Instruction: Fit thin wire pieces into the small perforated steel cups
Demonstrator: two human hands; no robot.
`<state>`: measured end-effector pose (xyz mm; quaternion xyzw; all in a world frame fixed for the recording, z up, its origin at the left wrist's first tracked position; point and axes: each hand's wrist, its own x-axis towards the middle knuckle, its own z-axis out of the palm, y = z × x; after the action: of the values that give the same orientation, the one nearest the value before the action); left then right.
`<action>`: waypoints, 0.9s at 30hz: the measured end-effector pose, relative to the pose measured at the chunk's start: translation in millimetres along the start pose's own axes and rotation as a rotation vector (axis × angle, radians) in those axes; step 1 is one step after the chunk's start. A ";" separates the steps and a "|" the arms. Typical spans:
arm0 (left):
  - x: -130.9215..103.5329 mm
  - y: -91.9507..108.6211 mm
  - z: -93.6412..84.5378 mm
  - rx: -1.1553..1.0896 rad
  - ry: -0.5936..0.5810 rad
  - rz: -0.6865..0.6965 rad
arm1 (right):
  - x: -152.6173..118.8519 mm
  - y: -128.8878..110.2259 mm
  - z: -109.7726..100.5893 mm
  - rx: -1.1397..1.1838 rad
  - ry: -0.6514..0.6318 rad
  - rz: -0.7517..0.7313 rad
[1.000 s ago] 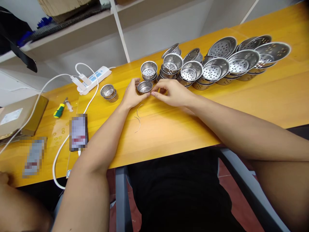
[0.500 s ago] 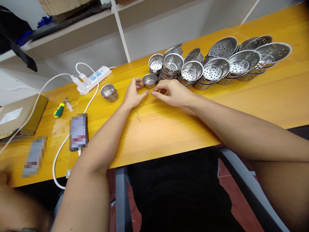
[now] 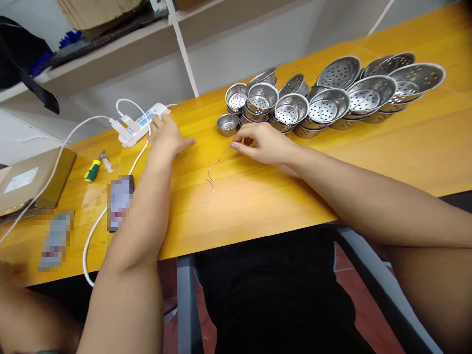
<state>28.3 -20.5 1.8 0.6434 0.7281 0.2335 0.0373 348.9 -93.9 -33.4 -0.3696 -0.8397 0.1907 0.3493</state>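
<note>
My left hand (image 3: 165, 137) is over the spot by the power strip, its fingers apart and nothing seen in it; the small cups seen there earlier are hidden behind it. My right hand (image 3: 263, 142) is closed, thumb and forefinger nearly together, in front of the metal cups; whatever it may pinch is too small to make out. A small steel cup (image 3: 227, 125) stands just beyond its fingertips. Several perforated steel cups and bowls (image 3: 291, 110) stand stacked in rows to the right. Two thin curved wires (image 3: 211, 191) lie on the yellow table (image 3: 228, 216).
A white power strip (image 3: 142, 127) with plugged cables lies at the back left. Left of my arm are a phone (image 3: 120, 201), a green-yellow screwdriver (image 3: 93, 169), another phone (image 3: 56, 241) and a cardboard box (image 3: 37, 179). Another person's arm (image 3: 29, 314) shows at lower left.
My left hand has moved left from beside the small steel cup to the power strip, over the small cups there. My right hand has stayed almost in place.
</note>
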 end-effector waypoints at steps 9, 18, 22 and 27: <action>-1.8 3.3 -12.5 -0.045 -0.265 -0.023 | 0.2 0.2 0.6 -0.003 -0.033 0.009; -6.0 1.0 37.6 -0.258 -0.063 0.349 | -1.0 2.8 -0.9 -0.007 -0.107 -0.086; -0.2 -6.4 52.0 -0.400 -0.067 0.483 | -5.3 -4.7 14.0 0.059 -0.263 -0.288; 4.4 -14.5 63.7 -0.524 -0.056 0.428 | -8.7 -10.5 42.3 0.028 -0.471 -0.382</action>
<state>36.8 1.5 -59.4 0.7563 0.4905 0.3974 0.1717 317.2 -109.9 -60.1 -0.1458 -0.9492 0.2136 0.1793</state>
